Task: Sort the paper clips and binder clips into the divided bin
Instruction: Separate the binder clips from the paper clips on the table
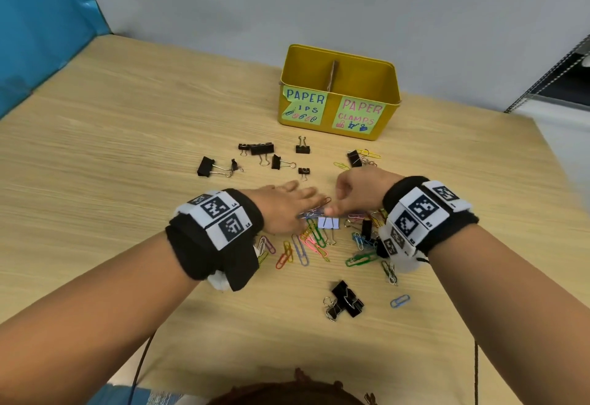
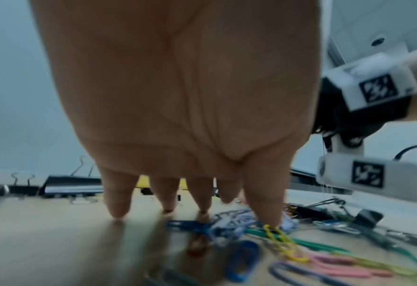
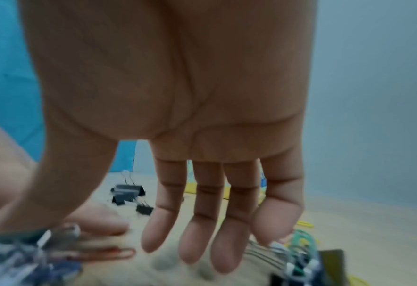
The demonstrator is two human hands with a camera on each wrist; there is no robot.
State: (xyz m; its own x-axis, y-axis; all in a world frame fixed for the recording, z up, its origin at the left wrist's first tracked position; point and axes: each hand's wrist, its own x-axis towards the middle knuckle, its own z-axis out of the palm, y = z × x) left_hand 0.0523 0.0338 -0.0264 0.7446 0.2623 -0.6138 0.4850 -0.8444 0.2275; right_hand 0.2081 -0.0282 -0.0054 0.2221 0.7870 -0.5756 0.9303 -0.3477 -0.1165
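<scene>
The yellow divided bin (image 1: 340,132) stands at the back of the table, labelled for paper clips on its left half and paper clamps on its right. Coloured paper clips (image 1: 306,246) lie heaped between my hands, with a white binder clip (image 1: 327,222) among them. My left hand (image 1: 297,200) lies flat over the heap's left edge; in the left wrist view its straight fingers (image 2: 202,195) touch the table and some blue paper clips (image 2: 229,222). My right hand (image 1: 348,194) hovers over the heap with relaxed fingers (image 3: 202,222), its thumb (image 3: 43,183) reaching down onto the clips.
Several black binder clips (image 1: 257,148) lie scattered between the hands and the bin. More black binder clips (image 1: 346,301) and a lone blue paper clip (image 1: 399,301) lie nearer me. A blue panel (image 1: 41,21) stands at the far left, a metal rack (image 1: 555,72) at the right.
</scene>
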